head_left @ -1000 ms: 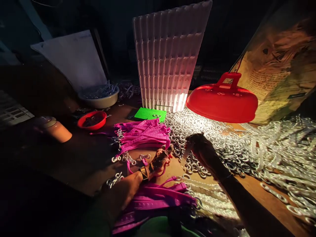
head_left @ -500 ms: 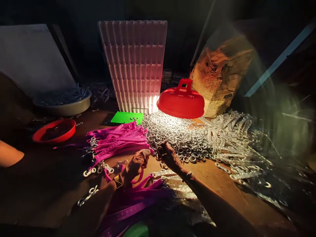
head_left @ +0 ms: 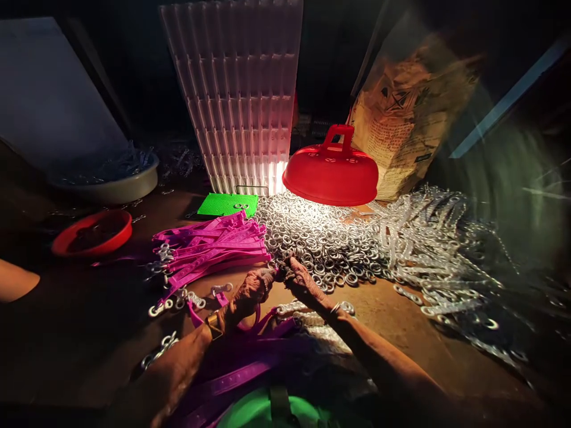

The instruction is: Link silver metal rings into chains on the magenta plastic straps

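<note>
At far left on a dim brown worktop sits a round red plastic bowl; to its right are a heap of flat magenta straps and, behind that, a bright green perforated plate. At centre, a left hand with a gold-coloured wristwatch curls around a single flat magenta strap, seemingly pinching it near one end. The work should go best with that end gripped firmly, a short tip left free and both hands' fingertips kept in the light. The held end appears to point right; from there the strap's long axis bends down beneath the left hand, into the foreground. The right hand meets the left, fingers bent inward; what they pinch, if anything, is too dark to tell. Beyond lie a mound of silver-coloured rings under a domed red lampshade and, farther right, tangled pale ringed strips.
</note>
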A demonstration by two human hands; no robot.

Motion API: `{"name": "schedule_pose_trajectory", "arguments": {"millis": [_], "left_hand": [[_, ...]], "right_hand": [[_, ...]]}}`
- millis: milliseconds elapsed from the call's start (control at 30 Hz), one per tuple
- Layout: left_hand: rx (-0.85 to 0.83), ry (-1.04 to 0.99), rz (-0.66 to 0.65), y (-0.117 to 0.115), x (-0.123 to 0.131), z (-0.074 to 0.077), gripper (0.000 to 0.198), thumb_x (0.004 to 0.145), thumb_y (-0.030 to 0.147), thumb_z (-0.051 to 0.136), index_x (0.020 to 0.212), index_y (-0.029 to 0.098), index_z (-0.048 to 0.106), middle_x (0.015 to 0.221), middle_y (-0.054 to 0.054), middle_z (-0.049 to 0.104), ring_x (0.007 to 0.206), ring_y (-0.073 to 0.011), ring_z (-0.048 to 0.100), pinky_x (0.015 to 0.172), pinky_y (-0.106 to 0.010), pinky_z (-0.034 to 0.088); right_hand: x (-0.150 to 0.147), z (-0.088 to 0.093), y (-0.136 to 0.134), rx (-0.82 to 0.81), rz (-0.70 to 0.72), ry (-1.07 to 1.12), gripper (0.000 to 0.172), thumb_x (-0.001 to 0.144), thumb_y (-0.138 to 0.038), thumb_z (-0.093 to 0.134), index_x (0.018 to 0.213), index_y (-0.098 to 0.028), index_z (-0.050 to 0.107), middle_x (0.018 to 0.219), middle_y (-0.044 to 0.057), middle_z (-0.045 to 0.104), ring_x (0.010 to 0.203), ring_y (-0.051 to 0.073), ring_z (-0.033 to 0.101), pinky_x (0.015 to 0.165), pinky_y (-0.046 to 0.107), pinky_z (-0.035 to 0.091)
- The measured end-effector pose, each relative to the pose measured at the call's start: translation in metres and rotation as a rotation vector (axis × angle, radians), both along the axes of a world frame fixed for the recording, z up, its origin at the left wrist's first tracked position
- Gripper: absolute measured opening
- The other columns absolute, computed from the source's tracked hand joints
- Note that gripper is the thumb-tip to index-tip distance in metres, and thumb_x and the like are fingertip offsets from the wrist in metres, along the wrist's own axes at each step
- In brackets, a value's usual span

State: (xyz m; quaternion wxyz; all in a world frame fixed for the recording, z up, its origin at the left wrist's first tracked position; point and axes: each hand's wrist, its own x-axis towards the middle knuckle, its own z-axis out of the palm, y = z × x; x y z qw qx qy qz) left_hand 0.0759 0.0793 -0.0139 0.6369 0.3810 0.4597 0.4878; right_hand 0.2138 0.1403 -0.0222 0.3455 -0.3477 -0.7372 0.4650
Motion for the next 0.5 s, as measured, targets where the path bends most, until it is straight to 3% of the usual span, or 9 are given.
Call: {"name": "schedule_pose_trajectory", "arguments": {"millis": [133,233,400,500], "left_hand": [[-0.037,0.176,0.058,0.002,0.003,0.002,0.023,0.072,0.037,0.062,0.062,0.017,0.054,0.045,0.004,0.034,0.039,-0.0053,0.022,0.041,-0.024,0.014],[-0.107,0.191,0.065,0.004,0.000,0.011,0.019,0.074,0.030,0.056,0.062,0.016,0.055,0.046,0.002,0.043,0.036,-0.0064,0.032,0.038,-0.022,0.020],[-0.157,0.163,-0.020,-0.006,-0.015,0.054,0.019,0.068,0.026,0.060,0.058,0.014,0.049,0.042,0.008,0.033,0.034,-0.0021,0.022,0.036,-0.018,0.013],[-0.172,0.264,-0.136,-0.024,-0.019,0.079,0.022,0.068,0.032,0.063,0.061,0.012,0.056,0.040,0.008,0.032,0.034,-0.0024,0.020,0.036,-0.020,0.009]], "right_hand": [[-0.001,0.003,0.007,0.033,0.015,-0.016,0.013,0.075,-0.031,0.039,0.069,-0.020,0.038,0.064,-0.001,0.043,0.057,0.010,0.038,0.052,0.022,0.038],[0.000,0.016,0.006,0.108,0.040,-0.064,0.020,0.082,-0.036,0.035,0.071,-0.019,0.038,0.064,-0.001,0.045,0.055,0.009,0.039,0.051,0.021,0.037],[0.012,0.060,-0.022,0.238,0.241,-0.351,0.028,0.086,-0.035,0.045,0.106,-0.016,0.042,0.067,-0.001,0.054,0.050,0.007,0.043,0.048,0.019,0.031],[0.026,0.079,-0.057,0.316,0.265,-0.486,0.027,0.087,-0.031,0.046,0.109,-0.015,0.041,0.068,0.001,0.057,0.051,0.008,0.045,0.048,0.021,0.027]]}}
